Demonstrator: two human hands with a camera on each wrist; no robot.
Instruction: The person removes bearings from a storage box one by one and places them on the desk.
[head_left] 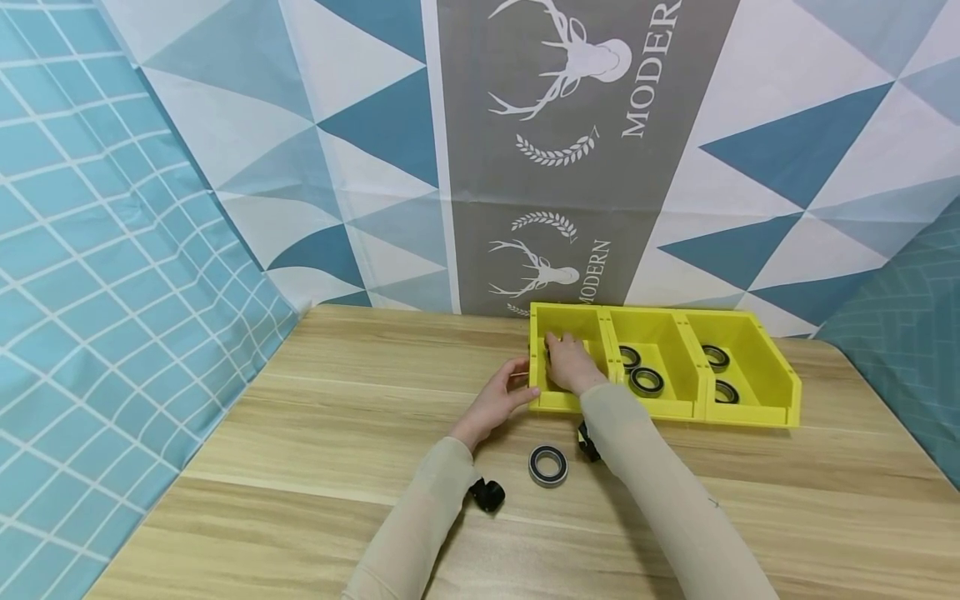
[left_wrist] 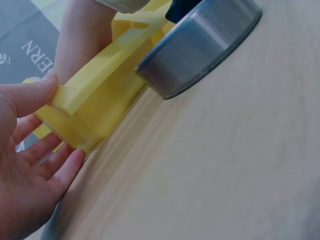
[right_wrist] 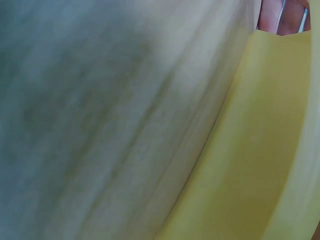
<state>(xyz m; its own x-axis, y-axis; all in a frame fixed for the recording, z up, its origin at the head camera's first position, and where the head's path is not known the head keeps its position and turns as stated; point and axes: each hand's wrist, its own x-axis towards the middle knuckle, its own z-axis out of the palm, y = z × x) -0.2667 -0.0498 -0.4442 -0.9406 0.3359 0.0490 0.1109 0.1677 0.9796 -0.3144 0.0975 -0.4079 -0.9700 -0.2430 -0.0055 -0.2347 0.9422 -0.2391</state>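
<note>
My left hand [head_left: 501,398] holds the front left corner of the left yellow bin [head_left: 557,402]. In the left wrist view its thumb [left_wrist: 37,95] lies on the front lip, with the other fingers against the side. My right hand [head_left: 572,364] reaches down into the same bin. Its fingertips are hidden there, and a small dark patch shows beside them; whether it holds anything is unclear. A metal ball bearing [head_left: 533,467] with a black seal lies on the table before the bin, looming large in the left wrist view. Sleeve and yellow wall fill most of the right wrist view.
Two more yellow bins adjoin on the right. Bearings [head_left: 647,393] lie in the middle one, and others [head_left: 716,368] in the right one. A patterned cloth [head_left: 375,167] hangs behind the wooden table [head_left: 315,433]. Black wrist cameras [head_left: 489,497] sit below both forearms.
</note>
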